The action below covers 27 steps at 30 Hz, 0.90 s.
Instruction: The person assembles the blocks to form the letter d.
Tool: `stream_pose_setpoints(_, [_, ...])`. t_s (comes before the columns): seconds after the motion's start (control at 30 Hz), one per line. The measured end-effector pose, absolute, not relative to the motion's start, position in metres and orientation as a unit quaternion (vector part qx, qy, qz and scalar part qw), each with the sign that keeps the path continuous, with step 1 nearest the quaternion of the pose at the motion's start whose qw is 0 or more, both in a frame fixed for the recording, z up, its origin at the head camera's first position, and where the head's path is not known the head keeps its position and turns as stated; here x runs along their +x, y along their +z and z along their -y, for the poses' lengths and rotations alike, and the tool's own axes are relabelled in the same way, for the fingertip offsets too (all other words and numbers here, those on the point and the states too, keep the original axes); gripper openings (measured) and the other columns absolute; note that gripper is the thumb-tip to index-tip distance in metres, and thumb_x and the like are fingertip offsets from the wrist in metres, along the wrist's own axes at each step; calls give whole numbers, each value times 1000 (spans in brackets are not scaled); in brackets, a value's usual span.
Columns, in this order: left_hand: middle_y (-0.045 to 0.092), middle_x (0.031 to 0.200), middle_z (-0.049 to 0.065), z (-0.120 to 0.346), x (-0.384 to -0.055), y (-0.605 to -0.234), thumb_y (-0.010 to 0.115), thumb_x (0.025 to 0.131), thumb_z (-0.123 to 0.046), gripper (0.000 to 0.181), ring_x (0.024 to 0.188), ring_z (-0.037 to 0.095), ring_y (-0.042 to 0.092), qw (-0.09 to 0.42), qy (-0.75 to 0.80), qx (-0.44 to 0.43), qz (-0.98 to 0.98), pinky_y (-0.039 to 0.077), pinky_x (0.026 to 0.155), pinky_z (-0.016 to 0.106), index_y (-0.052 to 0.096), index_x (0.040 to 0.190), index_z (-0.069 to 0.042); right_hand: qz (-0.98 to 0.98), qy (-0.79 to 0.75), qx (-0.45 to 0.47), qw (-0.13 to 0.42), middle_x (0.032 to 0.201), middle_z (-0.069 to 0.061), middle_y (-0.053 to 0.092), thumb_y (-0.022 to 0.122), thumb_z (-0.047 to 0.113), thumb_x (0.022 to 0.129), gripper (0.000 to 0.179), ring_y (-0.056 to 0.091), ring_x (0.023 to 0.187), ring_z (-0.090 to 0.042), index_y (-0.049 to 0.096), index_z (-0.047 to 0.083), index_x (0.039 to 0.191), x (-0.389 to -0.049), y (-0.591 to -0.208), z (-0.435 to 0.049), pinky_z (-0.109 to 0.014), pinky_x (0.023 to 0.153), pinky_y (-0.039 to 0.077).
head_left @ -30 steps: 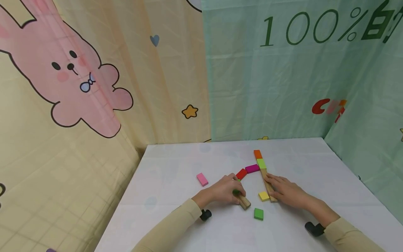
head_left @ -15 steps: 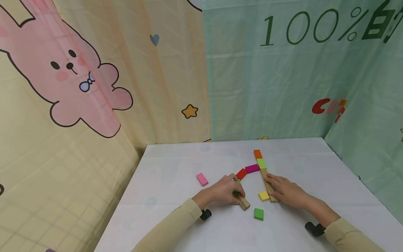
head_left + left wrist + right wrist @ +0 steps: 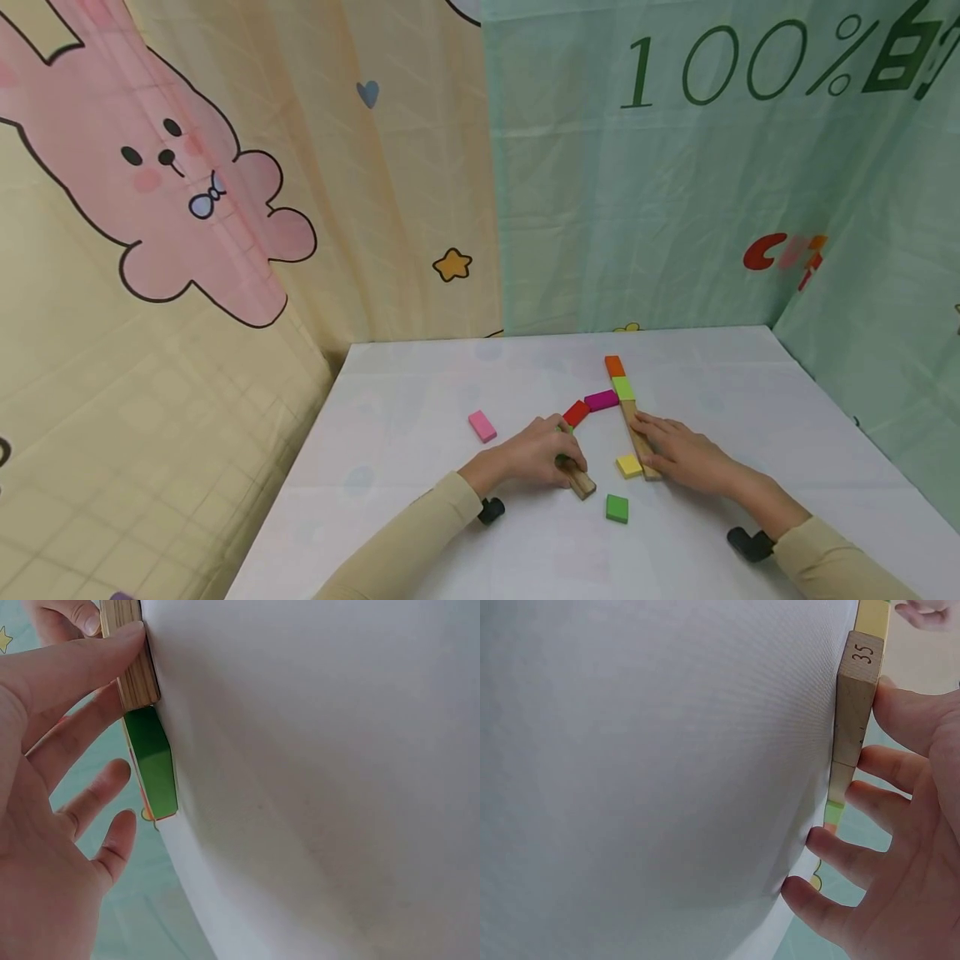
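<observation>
On the white table, my left hand pinches a plain wooden block between thumb and fingers. A green block meets the far end of that block in the left wrist view. My right hand lies along a straight row of wooden blocks, with its thumb and fingertips touching their side and its fingers spread. The near block's end bears the number 35. Beyond it, the row continues with a lime green block and an orange block. A yellow block sits against the row's near end.
A magenta block and a red block link the right row to the left one. One green block lies nearer, and a pink block lies left. Patterned curtains hang behind the table.
</observation>
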<state>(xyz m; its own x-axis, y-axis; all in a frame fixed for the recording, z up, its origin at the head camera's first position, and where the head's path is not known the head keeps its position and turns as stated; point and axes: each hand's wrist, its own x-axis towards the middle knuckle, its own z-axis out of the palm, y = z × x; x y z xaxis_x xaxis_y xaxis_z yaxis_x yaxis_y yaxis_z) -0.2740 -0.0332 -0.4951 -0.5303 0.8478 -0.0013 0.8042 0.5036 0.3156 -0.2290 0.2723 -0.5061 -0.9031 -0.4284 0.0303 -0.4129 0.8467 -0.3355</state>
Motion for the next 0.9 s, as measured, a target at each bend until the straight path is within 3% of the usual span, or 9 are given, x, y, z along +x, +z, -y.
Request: stream_pose_setpoints(0.9, [57,102,-23,32,-275,-496,80,87,-35,24,114,2,40,50,94,498,-861,36,86,19,75,111,-38,-963,-163,-214,20,157,-19,36,64,36,98,66,39,135,-49,42,6,153,-229,-508,-272,-70,94,42])
